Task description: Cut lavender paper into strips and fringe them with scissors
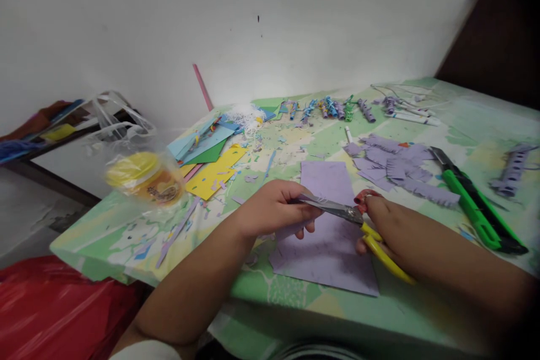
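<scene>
My right hand (pixel 385 225) is closed round the handles of yellow-and-red scissors (pixel 337 209), whose blades point left. My left hand (pixel 283 207) pinches a small piece of purple paper (pixel 289 231), largely hidden by the fingers. The blade tips lie right at the left thumb and fingers; whether they are cutting the paper cannot be told. Under both hands a larger purple sheet (pixel 327 259) lies near the table's front edge. Beyond it is another purple sheet (pixel 324 175). Fringed purple paper strips (pixel 396 166) are heaped to the right.
A green cutter knife (pixel 475 208) lies at the right beside a rolled purple paper tube (pixel 512 171). Small curled paper rolls (pixel 331 107) line the back. Coloured sheets (pixel 217 171) and a bagged yellow-lidded tub (pixel 145 177) stand left. A red bag (pixel 63 309) is below.
</scene>
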Demonstrator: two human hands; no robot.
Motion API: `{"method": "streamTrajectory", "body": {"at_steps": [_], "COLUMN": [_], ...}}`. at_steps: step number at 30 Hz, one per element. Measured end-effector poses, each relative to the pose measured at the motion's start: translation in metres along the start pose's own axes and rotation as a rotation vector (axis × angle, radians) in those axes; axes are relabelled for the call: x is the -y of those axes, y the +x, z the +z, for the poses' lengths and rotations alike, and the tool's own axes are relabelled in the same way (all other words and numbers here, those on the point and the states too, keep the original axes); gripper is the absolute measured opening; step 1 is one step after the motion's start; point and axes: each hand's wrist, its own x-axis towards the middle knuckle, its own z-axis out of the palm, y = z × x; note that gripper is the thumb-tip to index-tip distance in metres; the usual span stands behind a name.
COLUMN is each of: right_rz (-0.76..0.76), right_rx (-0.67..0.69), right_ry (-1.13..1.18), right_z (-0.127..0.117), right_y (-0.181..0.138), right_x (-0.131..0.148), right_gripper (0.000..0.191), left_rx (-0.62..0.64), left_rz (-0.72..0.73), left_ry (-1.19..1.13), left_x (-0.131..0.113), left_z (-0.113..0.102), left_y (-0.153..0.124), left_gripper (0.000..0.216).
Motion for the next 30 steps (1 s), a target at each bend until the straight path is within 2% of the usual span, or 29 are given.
{"method": "streamTrajectory", "body": {"at_steps": [4,10,16,25,30], "right_rz": [-0.023,-0.007,0.014,0.004,-0.046], "right_rx": [-0.002,0.028,0.088,0.111,0.034], "right_ry": [0.017,0.079,0.139,0.107,0.033], "right_z": [-0.007,-0.012,-0.008,-0.011,-0.012], "right_y": [-0.001,-0.002,-0.004,-0.004,-0.005], "right_x": [-0.001,-0.002,-0.002,0.003,0.002], "right_gripper": [0.042,0.044,0.052,0.042,0.048], "left_rx": [-0.034,-0.146,-0.123,-0.100,-0.119], "left_rz": [0.050,0.156,0.149,0.097,0.108], "left_ry": [-0.006,0.048,0.133,0.147,0.088], "left_x": [0.004,0.005,0.003,0.002,0.002], "left_z": [-0.002,-0.004,0.000,0.006,0.007], "left_y": [0.001,0.002,0.000,0.000,0.000], "left_gripper": [0.012,0.007,0.005,0.006,0.005]}}
